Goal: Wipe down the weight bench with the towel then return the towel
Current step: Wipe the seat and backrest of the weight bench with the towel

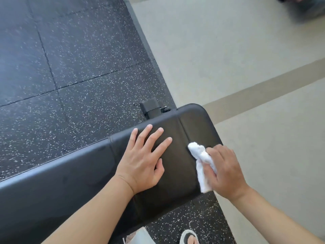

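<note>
Now the right hand (226, 170) has its grip closed around the bunched white towel (202, 162), which sticks out at ten o'clock onto the counter (175, 155); the left hand (144, 159) lies flat, fingers spread, at nine o'clock.

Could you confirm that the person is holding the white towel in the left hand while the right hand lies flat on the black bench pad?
Not quite: the hands are swapped. In the head view the right hand grips the white towel against the black bench pad, while the left hand lies flat on it with fingers spread.
</note>
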Action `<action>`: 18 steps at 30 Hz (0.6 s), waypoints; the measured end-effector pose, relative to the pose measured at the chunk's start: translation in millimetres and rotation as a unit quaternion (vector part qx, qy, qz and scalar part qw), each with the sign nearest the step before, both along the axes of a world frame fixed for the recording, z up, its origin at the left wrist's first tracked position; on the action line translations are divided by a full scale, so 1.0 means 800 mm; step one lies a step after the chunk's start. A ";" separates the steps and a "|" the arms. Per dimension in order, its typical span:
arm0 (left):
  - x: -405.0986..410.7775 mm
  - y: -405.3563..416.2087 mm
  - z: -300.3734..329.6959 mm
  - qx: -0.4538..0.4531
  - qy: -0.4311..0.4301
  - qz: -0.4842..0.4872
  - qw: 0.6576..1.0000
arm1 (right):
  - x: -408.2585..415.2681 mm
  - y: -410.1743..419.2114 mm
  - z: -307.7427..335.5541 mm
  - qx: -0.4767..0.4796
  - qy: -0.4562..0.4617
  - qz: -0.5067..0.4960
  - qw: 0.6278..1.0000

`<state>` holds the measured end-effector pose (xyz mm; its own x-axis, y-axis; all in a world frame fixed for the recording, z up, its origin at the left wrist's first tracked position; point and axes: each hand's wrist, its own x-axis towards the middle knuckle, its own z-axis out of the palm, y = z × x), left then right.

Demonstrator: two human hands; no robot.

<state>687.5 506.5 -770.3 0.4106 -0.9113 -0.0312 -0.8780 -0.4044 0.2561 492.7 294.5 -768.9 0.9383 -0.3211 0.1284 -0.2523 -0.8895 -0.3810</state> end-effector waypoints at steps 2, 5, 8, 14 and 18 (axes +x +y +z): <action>0.002 0.001 0.000 0.003 0.005 -0.003 1.000 | 0.034 -0.016 0.002 -0.012 0.009 0.012 1.000; 0.004 0.003 0.002 0.003 0.017 -0.006 1.000 | 0.114 -0.038 0.004 -0.006 0.009 -0.040 0.999; 0.002 0.002 0.000 -0.001 0.019 -0.006 1.000 | 0.207 -0.041 0.005 -0.003 0.024 -0.023 0.999; 0.002 0.002 0.003 0.019 0.013 -0.007 1.000 | 0.265 -0.037 -0.004 -0.010 0.095 0.013 0.995; -0.005 0.000 0.013 0.039 0.031 0.023 0.998 | 0.249 -0.037 -0.003 0.017 0.046 0.017 0.999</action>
